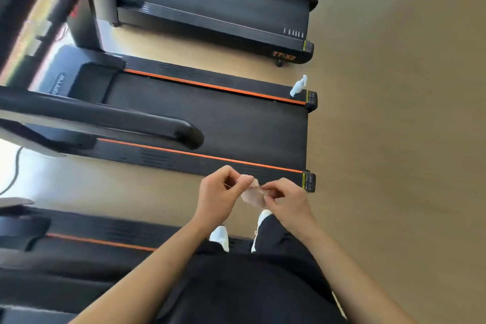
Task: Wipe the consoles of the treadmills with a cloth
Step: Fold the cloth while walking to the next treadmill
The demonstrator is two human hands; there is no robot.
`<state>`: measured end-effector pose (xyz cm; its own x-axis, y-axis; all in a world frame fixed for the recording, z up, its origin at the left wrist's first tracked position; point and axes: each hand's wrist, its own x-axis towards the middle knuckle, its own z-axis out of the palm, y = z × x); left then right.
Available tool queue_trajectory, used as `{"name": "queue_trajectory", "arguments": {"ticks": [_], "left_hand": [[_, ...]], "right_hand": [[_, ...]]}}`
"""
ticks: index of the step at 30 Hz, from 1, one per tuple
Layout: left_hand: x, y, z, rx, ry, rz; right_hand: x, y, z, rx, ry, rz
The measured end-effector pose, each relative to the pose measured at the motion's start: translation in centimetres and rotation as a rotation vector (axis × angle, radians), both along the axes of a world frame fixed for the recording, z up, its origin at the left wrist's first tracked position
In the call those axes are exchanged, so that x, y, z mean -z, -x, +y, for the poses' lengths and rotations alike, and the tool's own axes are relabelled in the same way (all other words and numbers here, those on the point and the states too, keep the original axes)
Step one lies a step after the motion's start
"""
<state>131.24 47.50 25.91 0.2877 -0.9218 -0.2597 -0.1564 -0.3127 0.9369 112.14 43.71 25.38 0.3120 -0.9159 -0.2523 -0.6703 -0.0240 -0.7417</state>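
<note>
Your left hand [219, 193] and right hand [285, 201] sit close together, each pinching an edge of the small pale cloth [252, 193] stretched between them. Beyond your hands the treadmill [210, 116] stands untouched, spray bottle [298, 86] on its far rail. No console meets the cloth yet; judging by this, wiping remains ahead.
</note>
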Motion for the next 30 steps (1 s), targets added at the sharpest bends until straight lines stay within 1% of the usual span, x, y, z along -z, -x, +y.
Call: {"name": "queue_trajectory", "arguments": {"ticks": [3, 5, 11, 16, 18, 22, 25, 30], "left_hand": [[0.5, -0.4, -4.6, -0.075, -0.03, -0.066], [1.1, -0.7, -8.1, -0.125, -0.038, -0.133], [1.6, -0.2, -20.3, -0.339, -0.112, -0.292], [-0.5, -0.3, -28.5, -0.486, -0.16, -0.122], [-1.6, -0.8, -30.7, -0.518, -0.164, -0.06], [-3.1, -3.4, -34.3, -0.601, -0.127, 0.057], [-2.8, -6.1, -36.6, -0.683, -0.067, 0.156], [-1.7, -12.0, -39.6, -0.761, -0.034, 0.169]], "right_hand": [[1.5, 0.2, -6.0, -0.048, 0.094, 0.003], [2.3, 0.3, -10.7, -0.1, 0.102, -0.037], [4.2, 0.8, -26.5, -0.355, -0.016, 0.004], [3.2, -0.6, -37.8, -0.578, -0.037, -0.03], [3.3, -1.8, -41.7, -0.63, -0.048, -0.034], [2.1, -5.6, -48.5, -0.641, -0.149, -0.092], [1.4, -9.7, -52.5, -0.64, -0.228, -0.125], [1.1, -17.9, -58.3, -0.693, -0.198, -0.124]]}}
